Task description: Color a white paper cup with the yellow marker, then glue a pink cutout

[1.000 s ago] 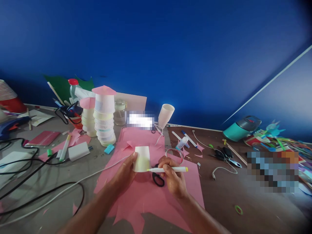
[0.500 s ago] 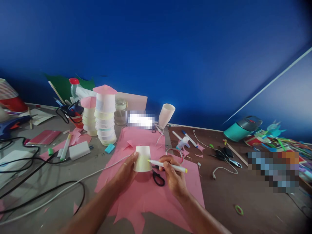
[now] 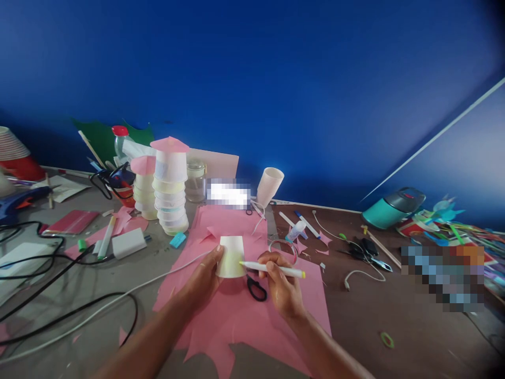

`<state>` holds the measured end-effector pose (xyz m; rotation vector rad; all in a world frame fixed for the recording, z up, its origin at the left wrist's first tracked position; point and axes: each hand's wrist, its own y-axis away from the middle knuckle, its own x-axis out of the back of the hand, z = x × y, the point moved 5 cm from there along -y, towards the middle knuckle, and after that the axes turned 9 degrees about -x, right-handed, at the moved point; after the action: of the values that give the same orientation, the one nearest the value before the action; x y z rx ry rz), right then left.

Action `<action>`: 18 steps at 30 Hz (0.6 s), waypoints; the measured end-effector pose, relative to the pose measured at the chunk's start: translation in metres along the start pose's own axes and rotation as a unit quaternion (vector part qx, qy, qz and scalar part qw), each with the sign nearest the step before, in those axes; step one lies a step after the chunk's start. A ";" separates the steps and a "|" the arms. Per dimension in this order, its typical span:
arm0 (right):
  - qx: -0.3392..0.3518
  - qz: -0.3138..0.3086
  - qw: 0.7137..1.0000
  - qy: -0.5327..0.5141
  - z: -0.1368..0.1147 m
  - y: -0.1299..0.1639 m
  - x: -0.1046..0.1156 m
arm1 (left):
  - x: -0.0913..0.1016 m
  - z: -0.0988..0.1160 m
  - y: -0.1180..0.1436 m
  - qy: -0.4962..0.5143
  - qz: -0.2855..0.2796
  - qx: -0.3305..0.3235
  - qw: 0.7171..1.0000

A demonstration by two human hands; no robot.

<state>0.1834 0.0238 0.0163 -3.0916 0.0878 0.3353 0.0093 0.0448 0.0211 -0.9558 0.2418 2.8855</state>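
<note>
My left hand grips a small white paper cup, held upside down above a pink paper sheet. My right hand holds a white marker with a yellow end, its tip touching the cup's right side. Black-handled scissors lie on the pink sheet just below the cup, between my hands.
A tower of stacked cups with pink cone tops stands behind. Another white cup leans near the blue wall. Black and white cables cross the left. Markers, a glue gun, a teal flask and paper scraps lie around.
The marker tip has risen a little along the cup's right side, from its lower rim toward its middle. My left hand and the cup stay where they were.
</note>
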 end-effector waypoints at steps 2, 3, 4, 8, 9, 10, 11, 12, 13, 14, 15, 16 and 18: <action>-0.003 -0.004 1.000 0.002 0.001 -0.001 0.000 | 0.001 -0.001 -0.001 -0.009 0.001 0.000 1.000; -0.004 -0.012 1.000 0.000 0.001 -0.001 -0.001 | 0.001 -0.003 -0.002 -0.008 -0.002 0.003 1.000; -0.004 -0.018 1.000 -0.004 0.002 -0.001 -0.001 | 0.002 -0.006 -0.003 -0.005 -0.007 0.008 1.000; -0.008 0.014 1.000 -0.008 0.002 -0.001 0.001 | 0.007 -0.018 -0.007 0.022 -0.022 0.013 0.999; -0.009 0.020 1.000 -0.003 0.002 -0.001 0.002 | 0.008 -0.020 -0.008 0.024 -0.022 0.010 0.999; -0.008 0.018 1.000 0.002 0.001 -0.001 0.002 | 0.009 -0.021 -0.009 0.024 -0.022 0.008 0.999; -0.005 0.013 1.000 0.005 0.001 0.000 0.001 | 0.010 -0.022 -0.010 0.024 -0.021 0.005 0.999; -0.001 0.007 1.000 0.006 0.001 0.000 0.000 | 0.010 -0.023 -0.010 0.023 -0.020 0.001 1.000; 0.003 0.005 1.000 0.005 0.000 0.000 0.000 | 0.011 -0.023 -0.010 0.023 -0.019 0.002 1.000; 0.005 0.007 1.000 0.003 0.000 0.000 0.000 | 0.011 -0.024 -0.011 0.022 -0.018 0.005 1.000; 0.006 0.014 1.000 0.001 0.000 0.000 0.001 | 0.011 -0.024 -0.010 0.021 -0.016 0.010 1.000; 0.003 0.023 1.000 0.001 0.000 0.000 0.002 | 0.011 -0.024 -0.010 0.020 -0.015 0.013 1.000; -0.003 0.035 0.999 0.006 0.000 0.000 0.003 | 0.009 -0.021 -0.007 0.013 -0.013 0.015 1.000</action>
<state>0.1864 0.0238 0.0158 -3.1018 0.1960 0.3200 0.0152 0.0488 -0.0015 -0.9855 0.2712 2.8393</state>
